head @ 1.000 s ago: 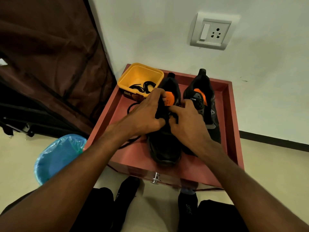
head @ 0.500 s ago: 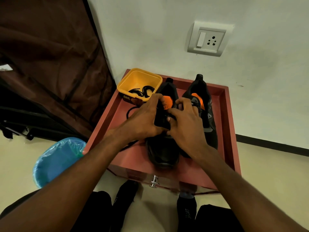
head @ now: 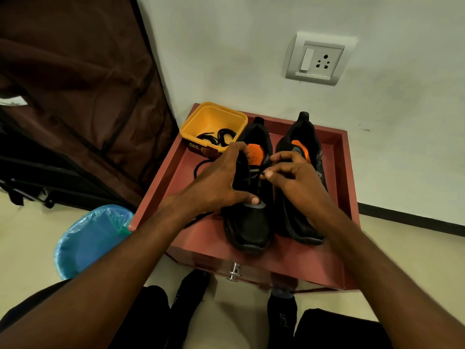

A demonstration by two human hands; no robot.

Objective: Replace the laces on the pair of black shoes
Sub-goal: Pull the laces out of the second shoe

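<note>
Two black shoes with orange insoles stand side by side on a red-brown tray-topped drawer unit (head: 337, 250). My left hand (head: 216, 182) grips the left shoe (head: 251, 222) from its left side, thumb pressed on the grey toe patch. My right hand (head: 294, 177) hovers over that shoe's eyelet area and pinches a black lace end (head: 263, 174) between thumb and forefinger. The right shoe (head: 305, 137) is partly hidden behind my right hand. A loose black lace (head: 198, 167) trails on the tray left of the shoes.
A yellow tub (head: 214, 119) holding coiled black laces sits at the tray's back left corner. A blue-lined bin (head: 88, 238) stands on the floor to the left. A dark brown fabric wardrobe (head: 75, 96) fills the left; a wall socket (head: 317, 59) is above.
My left hand slid down the left shoe, its thumb now on the toe patch. My right hand lifted slightly and pinches the lace end.
</note>
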